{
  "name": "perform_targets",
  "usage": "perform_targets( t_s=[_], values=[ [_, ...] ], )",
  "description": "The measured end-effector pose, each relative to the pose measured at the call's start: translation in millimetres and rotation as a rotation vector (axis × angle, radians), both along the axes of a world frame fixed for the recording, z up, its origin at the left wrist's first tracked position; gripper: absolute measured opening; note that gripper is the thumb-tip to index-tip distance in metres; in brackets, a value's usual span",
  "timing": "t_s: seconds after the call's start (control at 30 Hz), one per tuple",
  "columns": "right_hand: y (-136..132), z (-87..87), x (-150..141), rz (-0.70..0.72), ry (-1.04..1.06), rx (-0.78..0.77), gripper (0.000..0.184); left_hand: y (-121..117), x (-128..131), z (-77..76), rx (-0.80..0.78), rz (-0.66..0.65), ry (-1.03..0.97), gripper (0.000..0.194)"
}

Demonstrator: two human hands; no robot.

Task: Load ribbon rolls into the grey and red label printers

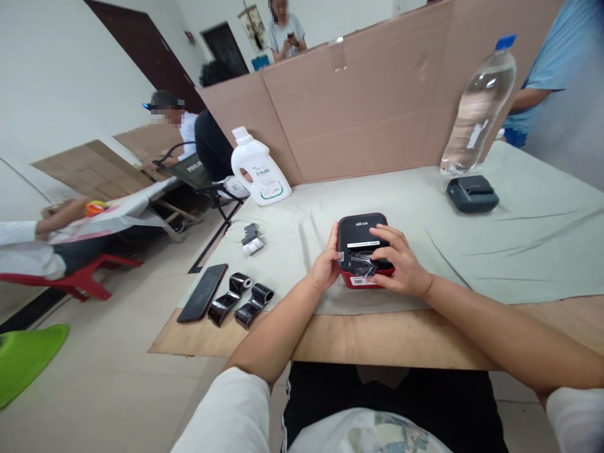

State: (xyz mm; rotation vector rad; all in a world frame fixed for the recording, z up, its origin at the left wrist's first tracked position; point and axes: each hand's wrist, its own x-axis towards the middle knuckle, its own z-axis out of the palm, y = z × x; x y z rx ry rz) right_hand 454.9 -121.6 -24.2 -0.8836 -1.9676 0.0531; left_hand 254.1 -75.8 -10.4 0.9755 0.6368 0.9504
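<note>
A small boxy label printer (pixel 362 223), black on top and red below, sits near the table's front edge. My left hand (pixel 326 264) grips its left side, fingers along the wall and thumb at the front corner. A glossy black strip (pixel 362 264) lies at the printer's front opening. My right hand (pixel 400 264) reaches over from the right, its bent fingers and thumb closed on the strip's right end. The fingertips partly cover the strip. Two curled rolls of glossy black ribbon, a nearer roll (pixel 253 305) and a farther roll (pixel 230 299), lie to the left.
Beside the rolls is a dark phone (pixel 202 293). A small grey and white part (pixel 252 239) lies behind them. A white jug (pixel 262 170), a water bottle (pixel 481 110) and a dark grey device (pixel 472 193) stand before the cardboard partition (pixel 358 113). Other people are beyond.
</note>
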Motion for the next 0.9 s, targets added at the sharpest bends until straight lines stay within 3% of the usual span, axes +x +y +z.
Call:
perform_targets(
  t_s=[0.13,0.37,0.6,0.8,0.9],
  values=[
    [1,-2.4,1,-0.033,-0.029,0.09,0.021,2,1,0.5,0.012,0.034,0.017,0.104],
    [-2,0.4,1,-0.109,-0.181,0.001,0.025,6,3,-0.6,0.123,0.068,0.07,0.111],
    [-2,-0.6,-1,-0.137,-0.2,0.029,0.027,10,4,-8.4,0.147,0.065,0.07,0.108],
    [5,-3.8,11,-0.054,-0.004,0.13,0.058,10,0,-10.0,0.149,0.052,0.068,0.096],
    [21,-15.8,22,-0.16,0.236,-0.003,0.065,13,-4,-10.2,0.159,0.099,0.144,0.085]
  ],
)
